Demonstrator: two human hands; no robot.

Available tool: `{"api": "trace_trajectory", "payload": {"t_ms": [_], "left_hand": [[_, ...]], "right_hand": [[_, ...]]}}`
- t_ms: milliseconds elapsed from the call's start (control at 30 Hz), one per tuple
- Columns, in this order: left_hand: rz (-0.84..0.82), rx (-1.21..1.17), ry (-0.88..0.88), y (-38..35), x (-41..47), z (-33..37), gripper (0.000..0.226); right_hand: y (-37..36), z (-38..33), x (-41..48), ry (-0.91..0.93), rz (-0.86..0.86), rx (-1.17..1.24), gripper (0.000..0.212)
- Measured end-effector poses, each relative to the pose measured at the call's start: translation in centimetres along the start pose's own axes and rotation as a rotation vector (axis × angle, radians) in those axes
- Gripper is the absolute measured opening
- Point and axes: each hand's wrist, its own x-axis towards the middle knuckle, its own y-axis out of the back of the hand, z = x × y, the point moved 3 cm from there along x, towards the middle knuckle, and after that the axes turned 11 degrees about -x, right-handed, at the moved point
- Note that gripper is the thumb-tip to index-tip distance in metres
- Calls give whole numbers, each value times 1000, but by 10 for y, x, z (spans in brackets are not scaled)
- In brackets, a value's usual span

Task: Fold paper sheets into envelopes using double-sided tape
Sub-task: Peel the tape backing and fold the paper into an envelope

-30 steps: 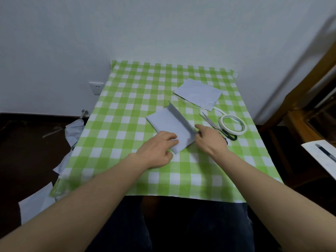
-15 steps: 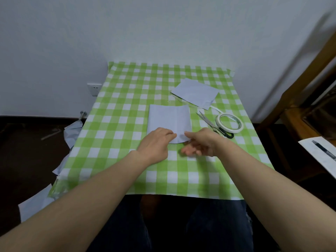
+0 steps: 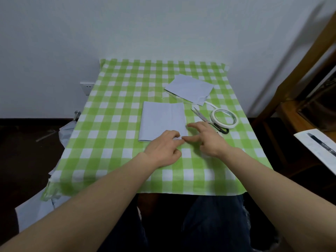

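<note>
While the folded sheet [image 3: 162, 120] lies flat near the middle of the bench [image 3: 112, 124], on its green checked cloth, both hands meet at the sheet's five o'clock corner. The left hand [image 3: 163, 150] has its fingers curled in over that corner and seems to pinch the paper's edge between thumb and forefinger, though the grip itself is partly hidden. The right hand [image 3: 209, 137] is released, fingers spread and fairly straight, one fingertip touching the sheet's right edge at about four o'clock. A crease runs down the sheet right of its middle. At three o'clock from the sheet lie the scissors [image 3: 205, 119], and just beside them, further toward three, the tape roll [image 3: 224, 118] with a loose tail of tape. A second paper [image 3: 190, 90] rests at one o'clock, apart from the folded one. Loose papers [image 3: 32, 211] lie on the floor at eight o'clock.
</note>
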Motion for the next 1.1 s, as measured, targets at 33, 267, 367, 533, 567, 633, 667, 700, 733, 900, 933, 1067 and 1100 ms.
{"api": "trace_trajectory", "payload": {"t_ms": [33,267,367,533,567,633,667,700,733,900,933,1067,1100], "left_hand": [[1,5,5,0,0,0,48],[-25,-23,43,3,5,1,40],[-34,-58,55,8,14,3,36],[-75,-49,71,16,23,2,36],[-86,-46,72,16,23,1,37],[-100,-50,78,18,25,-1,38],[-100,-56,78,19,28,-2,38],[-97,-60,77,20,31,-3,36],[-94,-64,74,22,35,-3,33],[-112,-95,70,20,50,-11,30],[-129,-83,62,19,52,-13,30],[-168,-91,62,20,56,-17,31],[-162,-113,72,21,58,-18,32]], "right_hand": [[-1,1,0,16,7,-58,65],[2,-4,18,-32,47,-133,66],[-1,-8,15,27,34,-13,64],[3,-3,32,-27,9,9,60],[4,-2,41,-50,13,11,59],[7,0,57,-72,-3,0,59],[9,0,63,-69,-13,-7,55],[8,0,67,-64,-8,-6,48],[8,0,67,-61,12,-4,42],[0,1,55,-80,83,14,33],[1,2,59,-75,87,12,33],[7,9,89,-97,56,-80,38],[9,10,96,-108,48,-106,40]]}}
